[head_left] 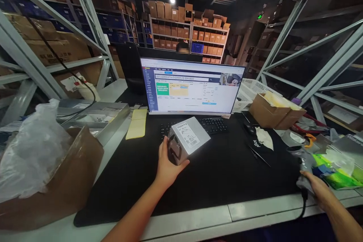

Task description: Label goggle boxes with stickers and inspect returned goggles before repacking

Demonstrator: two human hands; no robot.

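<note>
A small white product box (195, 130) with a printed label and barcode is gripped by my left hand (168, 164) over the black desk mat. The box is tilted, its labelled face turned up towards me, in front of the keyboard (217, 125). At the right edge of the mat, my right hand (319, 189) is wrapped round the handle of a grey handheld barcode scanner (306, 166), whose black cable hangs past the desk edge. Behind the box stands a lit monitor (193, 90) showing a web page.
On the left is an open cardboard box (82, 166) with plastic wrapping. A yellow notepad (136, 123) lies left of the keyboard. Tweezers (259, 155), a mouse (249, 128) and a cardboard box (268, 109) are to the right, beside a green packet (337, 176).
</note>
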